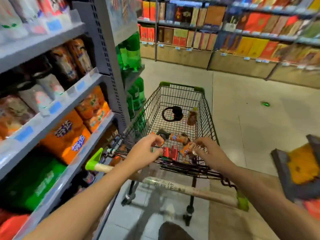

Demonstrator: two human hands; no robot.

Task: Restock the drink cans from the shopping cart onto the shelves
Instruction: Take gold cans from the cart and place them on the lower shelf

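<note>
The black wire shopping cart stands in front of me. Several drink cans lie at its near end: two red cans side by side, and orange cans behind them. My left hand reaches over the handle, and its curled fingers and thumb pinch an orange can. My right hand reaches in beside it, fingers curled round the end of another orange can. The shelves on my left hold orange drink packs and green ones.
A brown tea bottle and a black ring-shaped object lie further forward in the cart. Green bottles fill the shelf end. The cart handle crosses under my arms. A low display sits at right, and something small and green lies on the floor.
</note>
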